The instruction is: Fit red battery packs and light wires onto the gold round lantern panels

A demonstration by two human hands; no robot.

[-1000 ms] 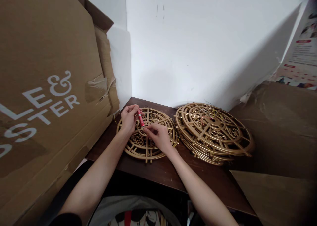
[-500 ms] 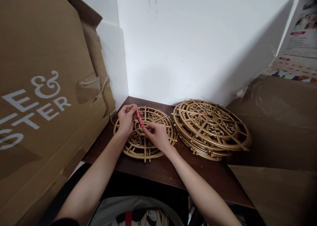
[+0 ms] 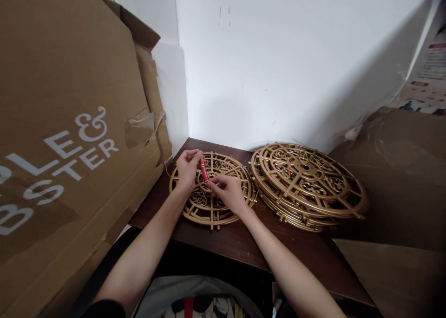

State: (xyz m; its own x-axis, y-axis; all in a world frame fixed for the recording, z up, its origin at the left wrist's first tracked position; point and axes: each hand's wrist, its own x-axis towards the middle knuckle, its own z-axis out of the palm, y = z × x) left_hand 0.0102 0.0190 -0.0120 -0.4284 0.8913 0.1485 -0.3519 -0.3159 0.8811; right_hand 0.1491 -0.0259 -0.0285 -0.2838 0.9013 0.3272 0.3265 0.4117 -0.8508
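A small red cylinder point(image 3: 204, 171) with pale bands, like a battery or a slim tube, slants between my hands. My left hand point(image 3: 188, 167) pinches its upper end between thumb and fingers. My right hand point(image 3: 228, 190) has thumb and forefinger closed at its lower end; whether a fine wire is also in that pinch I cannot make out. Both hands are over a round gold openwork panel point(image 3: 213, 218) with scrolls and crossing bars, lying flat. It seems to rest on at least one more like it.
On the right of the dark brown table point(image 3: 244, 246) stands a stack of similar gold panels point(image 3: 306, 188) with thin yellow wires on top. A large printed cardboard box point(image 3: 69, 76) leans in from the left; brown cardboard point(image 3: 400, 178) stands at right. Behind is a white wall point(image 3: 278, 62).
The whole view has shifted, so everything appears slightly farther right. Both hands stay at the red cylinder, which now looks a little more upright.
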